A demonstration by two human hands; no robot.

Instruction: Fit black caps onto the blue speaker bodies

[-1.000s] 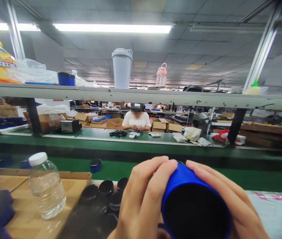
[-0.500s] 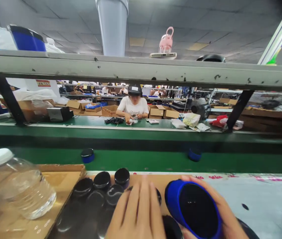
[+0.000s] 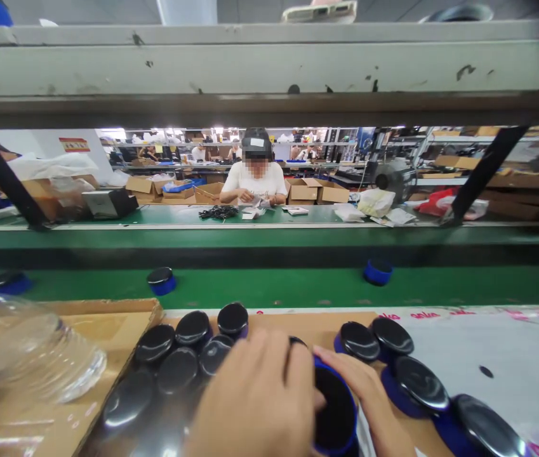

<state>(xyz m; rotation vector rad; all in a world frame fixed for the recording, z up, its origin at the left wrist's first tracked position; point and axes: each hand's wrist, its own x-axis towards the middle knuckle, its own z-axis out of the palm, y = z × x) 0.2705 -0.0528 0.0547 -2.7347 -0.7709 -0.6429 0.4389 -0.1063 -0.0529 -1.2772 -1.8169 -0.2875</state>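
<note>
My right hand (image 3: 369, 397) is wrapped round the right side of a blue cylinder with a dark round face (image 3: 334, 406), low in the middle of the head view. Over the cylinder's left edge lies my left hand (image 3: 262, 393), back up, fingers bent; its fingertips are partly hidden. Left of my hands stand several black-topped blue cylinders (image 3: 178, 371) in a group on cardboard. To the right, more of them (image 3: 420, 384) form a slanting row.
A clear bottle (image 3: 35, 343) lies tilted on a cardboard box (image 3: 107, 317) at left. Cylinders sit on the green belt (image 3: 269, 285) beyond. A shelf beam (image 3: 250, 70) crosses above. A person (image 3: 254, 178) sits opposite.
The blue cylinder and my right hand have moved left, close to my left hand, which now touches the cylinder. The slanting row at right has come into sight. The view has tilted down.
</note>
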